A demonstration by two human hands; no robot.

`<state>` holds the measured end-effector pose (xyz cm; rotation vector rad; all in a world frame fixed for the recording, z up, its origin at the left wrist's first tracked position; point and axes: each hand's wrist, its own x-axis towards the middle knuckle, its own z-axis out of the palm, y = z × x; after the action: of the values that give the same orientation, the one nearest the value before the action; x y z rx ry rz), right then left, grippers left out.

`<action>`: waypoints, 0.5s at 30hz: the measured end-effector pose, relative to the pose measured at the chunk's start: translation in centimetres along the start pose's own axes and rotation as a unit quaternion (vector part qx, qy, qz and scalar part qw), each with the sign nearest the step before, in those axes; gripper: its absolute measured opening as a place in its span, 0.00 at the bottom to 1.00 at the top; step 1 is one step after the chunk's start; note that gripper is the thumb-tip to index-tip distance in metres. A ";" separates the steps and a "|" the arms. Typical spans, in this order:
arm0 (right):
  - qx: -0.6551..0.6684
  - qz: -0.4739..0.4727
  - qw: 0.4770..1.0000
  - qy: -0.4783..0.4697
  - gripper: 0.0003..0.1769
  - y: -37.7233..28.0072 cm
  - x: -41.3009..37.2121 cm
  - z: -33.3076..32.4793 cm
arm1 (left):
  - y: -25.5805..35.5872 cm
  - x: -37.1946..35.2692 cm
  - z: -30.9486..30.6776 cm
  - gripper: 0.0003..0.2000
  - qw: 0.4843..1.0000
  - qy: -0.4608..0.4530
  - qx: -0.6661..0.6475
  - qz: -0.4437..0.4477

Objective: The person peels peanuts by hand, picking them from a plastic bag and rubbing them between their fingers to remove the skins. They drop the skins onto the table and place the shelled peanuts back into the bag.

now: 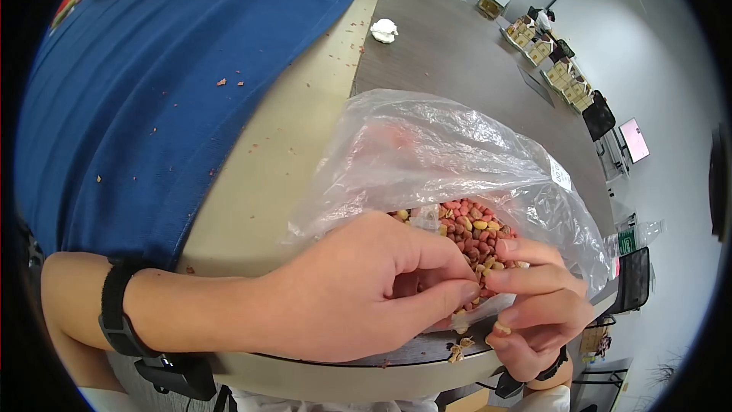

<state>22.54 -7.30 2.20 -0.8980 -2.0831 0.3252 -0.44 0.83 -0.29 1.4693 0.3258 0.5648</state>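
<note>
A clear plastic bag (pixel 450 145) lies on the table's edge, its mouth towards me. Inside it are many red-skinned and some pale peanuts (pixel 476 240). My left hand (pixel 374 290) is over the left side of the bag's mouth, thumb and forefinger pinched together at the peanuts; what they hold, if anything, is hidden. To the right, my right hand (pixel 541 305) pinches a pale peanut (pixel 501 329) between thumb and finger, its other fingers curved over the peanuts. Bits of peanut skin (pixel 460 349) lie on the table edge below the hands.
A blue cloth (pixel 168 91) covers the left part of the table (pixel 450 53). A crumpled white tissue (pixel 384 30) lies beyond the bag. Skin crumbs are scattered about. Boxes (pixel 568 84), chairs (pixel 631 278) and a bottle (pixel 639 238) stand at the right.
</note>
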 end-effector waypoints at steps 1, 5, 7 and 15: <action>0.000 0.001 1.000 0.001 0.13 0.0 0.0 -0.1 | -0.1 0.0 0.0 0.06 1.000 -0.001 0.000 -0.001; 0.011 0.029 0.999 -0.018 0.12 -0.4 0.2 -0.3 | 0.0 0.1 -0.1 0.06 1.000 0.005 -0.006 -0.005; 0.002 0.045 0.999 -0.015 0.12 -0.5 0.1 -0.2 | 0.3 0.1 -0.2 0.06 1.000 0.005 0.006 -0.005; 0.064 -0.012 0.997 -0.040 0.11 0.0 0.5 0.0 | -0.3 0.1 -0.1 0.06 1.000 0.009 -0.014 0.018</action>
<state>22.36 -6.92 2.52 -0.7952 -2.1180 0.4824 -0.39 0.99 -0.56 1.4466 0.3042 0.6096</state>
